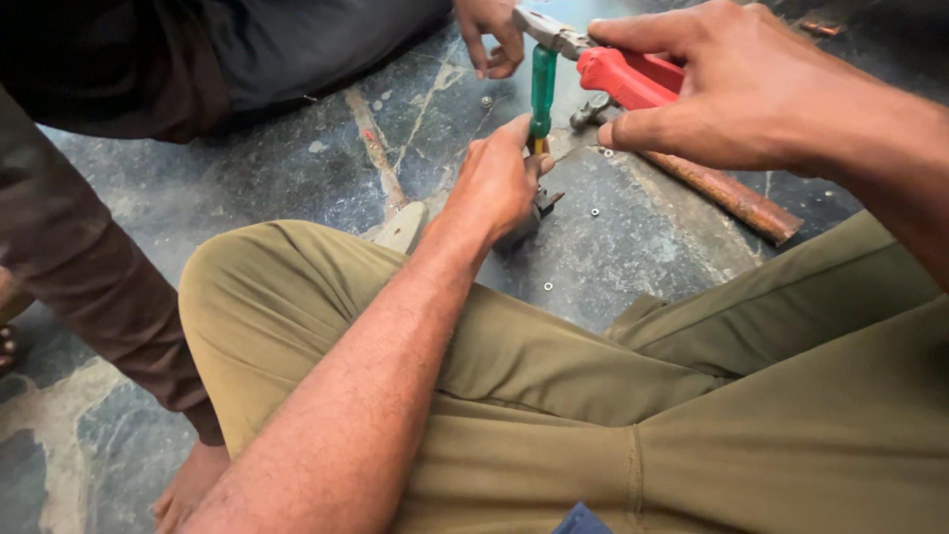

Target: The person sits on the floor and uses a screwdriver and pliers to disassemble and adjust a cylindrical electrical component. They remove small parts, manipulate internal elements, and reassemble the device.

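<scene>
My L hand [499, 183] fisted round small dark metal part [542, 203] on stone floor [643, 247], steadying green-handled screwdriver [543, 91], upright. R hand [732, 84] clamped on red-handled pliers [603, 64], far right; jaws prob. gripping screwdriver top. Rusty hammer handle [727, 193] just right.

Green-handled screwdriver [542, 91] stands upright; red-handled pliers [621, 71] lie level above it.

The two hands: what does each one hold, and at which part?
The right hand holds red-handled pliers by the handles. The left hand grips a green-handled screwdriver low on its handle.
</scene>
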